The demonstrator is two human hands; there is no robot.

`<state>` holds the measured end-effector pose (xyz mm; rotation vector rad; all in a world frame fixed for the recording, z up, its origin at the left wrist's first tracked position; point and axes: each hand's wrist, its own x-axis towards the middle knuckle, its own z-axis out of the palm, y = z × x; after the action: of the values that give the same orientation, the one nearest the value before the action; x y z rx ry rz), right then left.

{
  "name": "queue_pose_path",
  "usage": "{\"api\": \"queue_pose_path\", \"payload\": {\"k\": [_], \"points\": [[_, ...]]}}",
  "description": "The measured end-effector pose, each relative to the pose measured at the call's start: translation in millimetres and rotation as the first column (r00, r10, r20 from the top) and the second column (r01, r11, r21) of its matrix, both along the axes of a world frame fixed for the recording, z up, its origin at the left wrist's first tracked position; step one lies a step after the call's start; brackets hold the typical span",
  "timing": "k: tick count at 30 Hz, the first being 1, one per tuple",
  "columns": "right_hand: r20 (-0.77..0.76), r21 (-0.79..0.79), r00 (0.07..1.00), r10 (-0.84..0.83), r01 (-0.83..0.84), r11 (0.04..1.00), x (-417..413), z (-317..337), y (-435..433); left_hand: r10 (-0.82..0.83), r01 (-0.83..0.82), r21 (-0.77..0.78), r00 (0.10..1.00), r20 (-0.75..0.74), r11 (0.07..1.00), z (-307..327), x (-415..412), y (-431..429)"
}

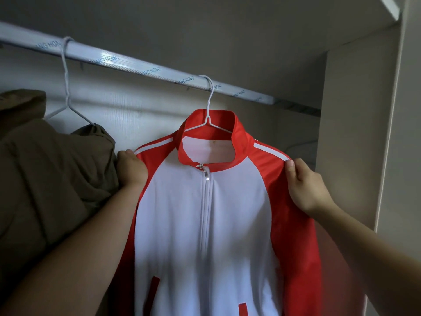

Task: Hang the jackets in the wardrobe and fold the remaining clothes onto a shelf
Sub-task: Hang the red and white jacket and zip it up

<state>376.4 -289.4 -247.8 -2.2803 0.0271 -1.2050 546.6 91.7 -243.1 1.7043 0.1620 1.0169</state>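
A red-and-white zip-up track jacket (227,213) hangs mid-frame on a thin white wire hanger (210,103). Its hook sits over the silver wardrobe rail with blue lettering (141,67), at 12 o'clock from the collar. The left hand (133,168), at 9 o'clock of the collar, curls its fingers over the red shoulder. The right hand (305,185), at 3 o'clock, pinches the other shoulder, thumb in front. At 9 o'clock of the frame, an olive-brown padded jacket (45,179) hangs on a second white wire hanger (67,87).
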Motion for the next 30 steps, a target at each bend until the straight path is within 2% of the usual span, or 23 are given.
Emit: {"api": "queue_pose_path", "payload": {"k": [2,4,6,9,11,14,16,19,24,27,30], "points": [[-0.002,-0.009,1.0,0.0,0.0,1.0,-3,8,3,0.059,-0.061,0.029,0.995,0.085,0.998,15,-15,-14],[0.024,-0.043,1.0,0.005,-0.004,0.999,-6,18,10,0.062,-0.095,0.124,0.967,0.249,0.988,34,-36,-36],[0.019,-0.107,1.0,0.008,-0.006,0.994,-8,30,17,-0.067,-0.003,0.196,0.933,0.354,0.981,56,-56,-62],[-0.064,-0.189,0.997,0.034,-0.046,0.981,-15,45,32,-0.296,0.23,0.238,0.907,0.3,0.944,92,-82,-93],[-0.102,-0.243,0.993,0.058,-0.081,0.967,-23,48,45,-0.329,0.255,0.32,0.922,0.204,0.912,111,-92,-105],[-0.079,-0.272,0.991,0.112,-0.129,0.953,-35,47,64,-0.306,0.229,0.459,0.947,0.1,0.858,127,-100,-111],[-0.01,-0.287,0.989,0.147,-0.144,0.947,-41,43,78,-0.276,0.2,0.487,0.957,0.088,0.85,132,-104,-106],[0.033,-0.287,0.976,0.217,-0.199,0.937,-50,40,102,-0.208,0.143,0.452,0.973,0.099,0.88,135,-114,-87],[0.013,-0.293,0.958,0.288,-0.271,0.917,-60,47,145,-0.034,-0.016,0.347,0.99,0.137,0.938,131,-133,-51],[0.036,-0.301,0.951,0.308,-0.283,0.911,-66,52,162,0.097,-0.152,0.371,0.982,0.162,0.916,133,-145,-36],[0.021,-0.313,0.964,0.266,-0.246,0.917,-69,47,169,0.138,-0.156,0.419,0.988,0.072,0.894,135,-161,-33]]}}
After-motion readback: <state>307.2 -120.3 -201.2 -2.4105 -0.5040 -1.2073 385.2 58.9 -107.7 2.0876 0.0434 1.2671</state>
